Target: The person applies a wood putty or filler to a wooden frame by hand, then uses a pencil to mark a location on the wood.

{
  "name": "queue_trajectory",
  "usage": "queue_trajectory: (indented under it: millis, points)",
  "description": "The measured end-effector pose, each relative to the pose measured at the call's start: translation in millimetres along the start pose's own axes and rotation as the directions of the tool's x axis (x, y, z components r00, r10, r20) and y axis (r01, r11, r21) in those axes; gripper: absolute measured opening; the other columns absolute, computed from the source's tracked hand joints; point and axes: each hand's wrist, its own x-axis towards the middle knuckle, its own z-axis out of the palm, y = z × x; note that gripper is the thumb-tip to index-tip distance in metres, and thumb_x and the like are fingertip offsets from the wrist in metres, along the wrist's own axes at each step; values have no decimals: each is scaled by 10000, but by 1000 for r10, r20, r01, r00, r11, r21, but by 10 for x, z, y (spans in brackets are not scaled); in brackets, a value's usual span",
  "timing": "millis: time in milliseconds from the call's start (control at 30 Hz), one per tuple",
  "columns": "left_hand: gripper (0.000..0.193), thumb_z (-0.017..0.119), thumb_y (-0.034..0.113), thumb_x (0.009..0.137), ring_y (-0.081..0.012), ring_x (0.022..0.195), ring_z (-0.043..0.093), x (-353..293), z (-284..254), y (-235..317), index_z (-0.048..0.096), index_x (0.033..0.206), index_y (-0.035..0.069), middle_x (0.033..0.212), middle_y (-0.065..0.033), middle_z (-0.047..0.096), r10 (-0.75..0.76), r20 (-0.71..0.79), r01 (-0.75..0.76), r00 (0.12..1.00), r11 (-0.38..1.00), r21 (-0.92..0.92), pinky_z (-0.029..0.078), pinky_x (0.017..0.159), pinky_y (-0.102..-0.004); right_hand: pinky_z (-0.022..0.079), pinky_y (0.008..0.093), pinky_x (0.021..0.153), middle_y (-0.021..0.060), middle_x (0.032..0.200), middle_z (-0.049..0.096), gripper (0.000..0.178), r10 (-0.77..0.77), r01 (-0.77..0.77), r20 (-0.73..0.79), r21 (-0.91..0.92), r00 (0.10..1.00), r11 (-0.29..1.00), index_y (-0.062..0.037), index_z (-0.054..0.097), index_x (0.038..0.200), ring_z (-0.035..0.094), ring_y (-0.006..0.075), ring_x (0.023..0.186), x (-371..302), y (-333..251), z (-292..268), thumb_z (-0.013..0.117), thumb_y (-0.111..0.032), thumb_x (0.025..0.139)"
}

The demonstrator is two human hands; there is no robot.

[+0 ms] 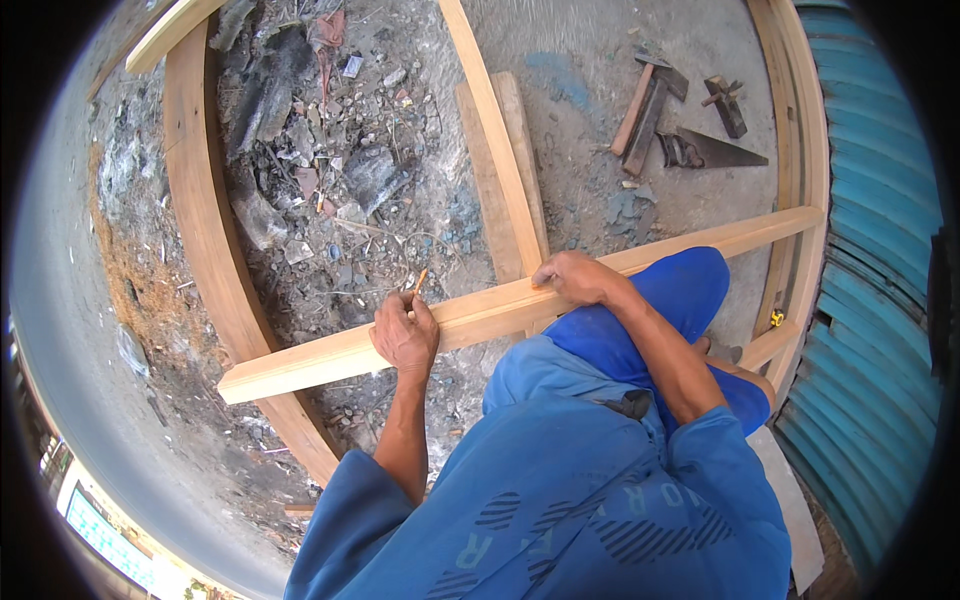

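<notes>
A long pale wooden beam (480, 312) lies across in front of me, grooved along its length. My left hand (405, 335) is closed around a thin orange pencil (421, 281), its tip pointing up and away, and rests against the beam left of its middle. Farther right, my right hand (577, 278) has its fingers bent over the beam's far edge, gripping it. A small orange spot shows at those fingertips, too small to name. My bent leg in blue trousers (690, 290) is beside the beam on the right.
Under the beam's left end runs a brown timber (205, 180). A narrow batten (495, 120) and a board (485, 180) extend away. A hammer (665, 75), a handsaw (710, 150) and a wooden hand plane (725, 105) lie far right. Rubble (350, 180) covers the ground; blue corrugated sheet (870, 250) stands right.
</notes>
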Motion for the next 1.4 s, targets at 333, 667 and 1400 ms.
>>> queue_trajectory:
  millis: [333,667,1400]
  points:
    - [112,717,219,871,-255,850,636,13,-15,-6,661,946,155,867,-8,680,-23,44,22,999,1000,17,434,755,-435,543,500,830,220,1000,730,327,-23,11,-35,-317,999,949,-93,778,1059,687,430,972,-91,-295,-24,596,-65,788]
    - [140,697,242,896,-262,864,636,13,-41,25,672,981,134,864,-37,677,-47,83,44,995,998,41,447,791,-442,527,488,871,243,1046,704,356,-86,69,-63,-237,994,969,-47,758,1060,661,419,1057,-42,-165,39,549,4,777]
    - [111,696,230,878,-264,875,633,11,-23,26,669,954,153,889,-14,692,-46,56,45,997,999,28,434,782,-443,527,452,949,253,1044,725,401,-74,69,-135,-39,988,997,-13,774,1050,676,409,1066,-49,25,23,549,44,723]
